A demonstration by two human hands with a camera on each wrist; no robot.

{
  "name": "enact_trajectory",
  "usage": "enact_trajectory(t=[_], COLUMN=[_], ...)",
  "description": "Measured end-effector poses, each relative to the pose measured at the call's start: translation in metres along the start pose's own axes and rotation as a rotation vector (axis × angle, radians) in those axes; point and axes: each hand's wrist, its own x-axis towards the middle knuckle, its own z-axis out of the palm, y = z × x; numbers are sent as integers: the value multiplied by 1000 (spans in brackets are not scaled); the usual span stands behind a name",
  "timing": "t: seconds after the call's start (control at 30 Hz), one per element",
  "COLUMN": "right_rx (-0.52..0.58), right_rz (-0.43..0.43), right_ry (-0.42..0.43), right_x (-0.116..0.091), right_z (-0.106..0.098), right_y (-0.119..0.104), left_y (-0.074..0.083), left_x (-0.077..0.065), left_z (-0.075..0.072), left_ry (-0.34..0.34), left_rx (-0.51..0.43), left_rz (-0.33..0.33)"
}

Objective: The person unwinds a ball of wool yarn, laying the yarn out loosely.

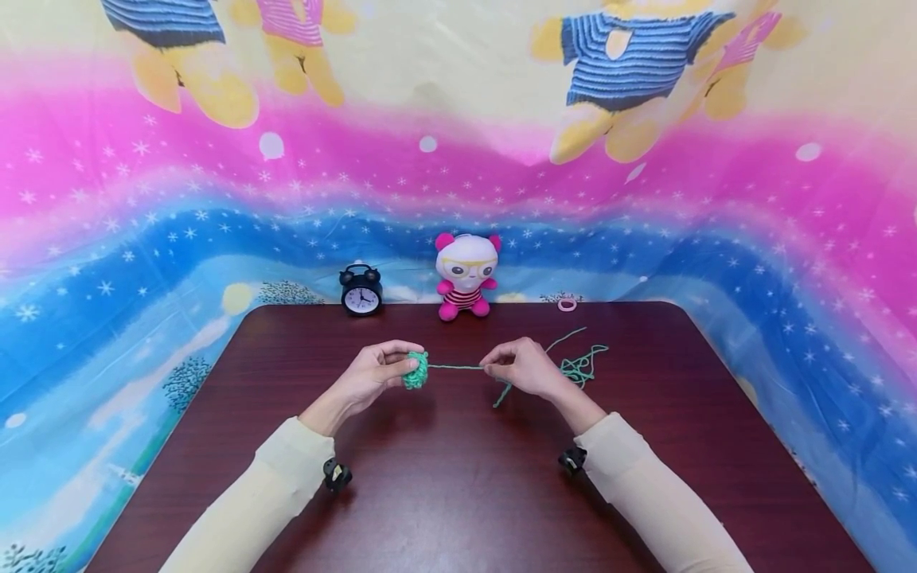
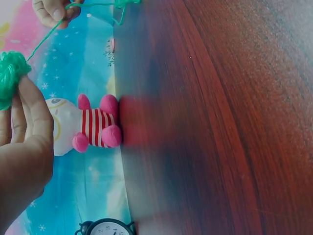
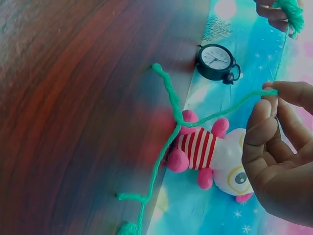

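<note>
A: What's going on grip-wise?
B: Just left of center frame, the left hand (image 1: 364, 376) is pinching a green yarn bundle (image 1: 416, 372); right of center, the right hand (image 1: 528, 369) is pinching its strand (image 1: 454, 367).
A: Handling?
B: Probably feeling light, soft, snaggy; I'd be holding it mid-bundle.

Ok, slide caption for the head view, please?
Green yarn bundle in the left grip, its strand stretched to the right grip; alarm clock and plush toy behind.
</note>
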Motion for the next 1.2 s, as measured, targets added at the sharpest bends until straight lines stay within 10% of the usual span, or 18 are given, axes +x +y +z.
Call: enact_trajectory(t=[0.53,1.2], right_rx=[3,-33], right_rz=[21,88], right_ry=[193,309], right_x=[1,-16], right_z=[-25,-66], right_y=[1,30], left_y=[-2,-3], left_x=[-2,-5], left_z=[-2,-10], left_ry=[-40,31], left_rx=[171,2], left_rz=[-64,-26])
